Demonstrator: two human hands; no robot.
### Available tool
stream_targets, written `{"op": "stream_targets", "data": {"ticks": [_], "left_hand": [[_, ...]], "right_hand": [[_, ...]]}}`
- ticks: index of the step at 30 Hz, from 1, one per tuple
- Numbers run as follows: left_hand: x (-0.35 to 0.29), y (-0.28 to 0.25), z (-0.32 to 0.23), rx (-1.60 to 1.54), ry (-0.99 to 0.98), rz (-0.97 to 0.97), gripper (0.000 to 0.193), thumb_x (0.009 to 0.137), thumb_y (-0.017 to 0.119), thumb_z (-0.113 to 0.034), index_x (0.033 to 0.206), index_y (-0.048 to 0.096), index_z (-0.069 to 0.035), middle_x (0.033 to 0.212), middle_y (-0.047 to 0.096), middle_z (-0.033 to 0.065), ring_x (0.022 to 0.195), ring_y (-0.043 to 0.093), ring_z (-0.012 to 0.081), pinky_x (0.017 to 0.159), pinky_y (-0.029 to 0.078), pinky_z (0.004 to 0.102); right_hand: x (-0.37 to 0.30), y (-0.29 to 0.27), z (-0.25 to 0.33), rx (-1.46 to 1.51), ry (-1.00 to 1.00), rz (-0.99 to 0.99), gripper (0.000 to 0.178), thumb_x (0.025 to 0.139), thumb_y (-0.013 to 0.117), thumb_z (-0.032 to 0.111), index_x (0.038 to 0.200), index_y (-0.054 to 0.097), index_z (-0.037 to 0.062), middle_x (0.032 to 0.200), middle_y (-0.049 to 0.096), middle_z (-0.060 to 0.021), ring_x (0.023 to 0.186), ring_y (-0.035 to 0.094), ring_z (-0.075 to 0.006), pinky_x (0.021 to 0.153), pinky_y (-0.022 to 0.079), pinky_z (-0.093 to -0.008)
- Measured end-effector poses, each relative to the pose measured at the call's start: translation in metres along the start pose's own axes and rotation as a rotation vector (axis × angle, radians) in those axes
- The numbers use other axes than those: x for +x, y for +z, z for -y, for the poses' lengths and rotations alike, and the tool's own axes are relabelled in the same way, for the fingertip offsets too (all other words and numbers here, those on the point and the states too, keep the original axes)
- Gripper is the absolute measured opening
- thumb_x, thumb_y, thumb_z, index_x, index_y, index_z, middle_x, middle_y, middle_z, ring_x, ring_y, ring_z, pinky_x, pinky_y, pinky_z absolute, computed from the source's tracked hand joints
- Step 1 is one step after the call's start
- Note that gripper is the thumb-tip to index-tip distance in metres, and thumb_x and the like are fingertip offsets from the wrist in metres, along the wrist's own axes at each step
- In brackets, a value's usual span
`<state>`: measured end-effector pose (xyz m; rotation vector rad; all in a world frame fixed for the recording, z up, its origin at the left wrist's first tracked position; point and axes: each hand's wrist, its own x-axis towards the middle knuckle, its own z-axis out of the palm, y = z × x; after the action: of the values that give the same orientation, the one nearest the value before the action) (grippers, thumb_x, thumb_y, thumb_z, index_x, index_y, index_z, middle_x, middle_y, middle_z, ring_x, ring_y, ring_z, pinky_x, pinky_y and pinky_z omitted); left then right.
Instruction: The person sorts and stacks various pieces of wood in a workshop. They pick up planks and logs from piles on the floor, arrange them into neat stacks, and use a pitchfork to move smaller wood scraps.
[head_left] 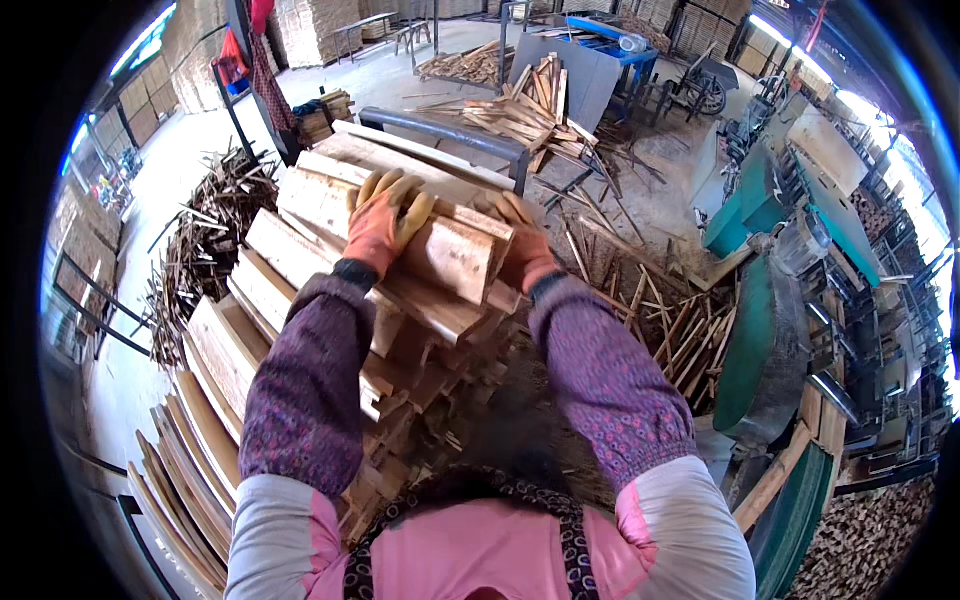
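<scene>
Board lies at timber stack's right edge. Left hand clasps it, fingers curled; right hand is blurred, its grip unclear.

Left hand and right hand in work gloves: orange over back, yellowish toward tips, right one slightly blurred. Dark bands at wrists. Purple oversleeves, small speckled pattern, gathered ends near elbows. Above, pale grey-white sleeves with pink panels. Pink top. Dark shoulder straps, light ring pattern.
</scene>
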<state>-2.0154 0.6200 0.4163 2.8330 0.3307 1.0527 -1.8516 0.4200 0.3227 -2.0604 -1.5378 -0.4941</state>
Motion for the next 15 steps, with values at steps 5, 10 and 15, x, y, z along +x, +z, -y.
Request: {"op": "stream_targets", "data": {"ticks": [5, 10, 15], "left_hand": [[0.035, -0.063, -0.006, 0.137, 0.21, 0.141, 0.037, 0.089, 0.072, -0.036, 0.118, 0.073, -0.013, 0.119, 0.073, 0.0093, 0.115, 0.066, 0.0256, 0.104, 0.046, 0.0405], [0.15, -0.033, -0.016, 0.121, -0.104, 0.446, 0.039, 0.09, 0.067, -0.045, 0.095, 0.078, -0.007, 0.09, 0.076, 0.013, 0.081, 0.073, 0.029, 0.077, 0.056, 0.041], [0.237, 0.116, -0.005, 0.505, 0.143, 0.88, 0.041, 0.086, 0.07, -0.034, 0.114, 0.07, -0.004, 0.102, 0.073, 0.0169, 0.101, 0.068, 0.036, 0.09, 0.053, 0.0436]], "right_hand": [[-0.076, -0.06, -0.019, 0.255, 0.186, -0.229, 0.054, 0.089, 0.068, 0.037, 0.136, 0.062, 0.0129, 0.139, 0.062, -0.0099, 0.135, 0.052, -0.0308, 0.106, 0.05, -0.0443], [-0.057, -0.051, -0.119, 0.463, 0.45, -0.284, 0.061, 0.085, 0.073, 0.045, 0.131, 0.064, 0.006, 0.136, 0.062, -0.0182, 0.123, 0.06, -0.0372, 0.105, 0.049, -0.0461], [-0.012, -0.025, -0.153, 0.565, 0.305, -0.014, 0.084, 0.073, 0.082, 0.051, 0.139, 0.058, 0.0067, 0.145, 0.053, -0.0225, 0.133, 0.053, -0.0419, 0.11, 0.045, -0.0481]]}}
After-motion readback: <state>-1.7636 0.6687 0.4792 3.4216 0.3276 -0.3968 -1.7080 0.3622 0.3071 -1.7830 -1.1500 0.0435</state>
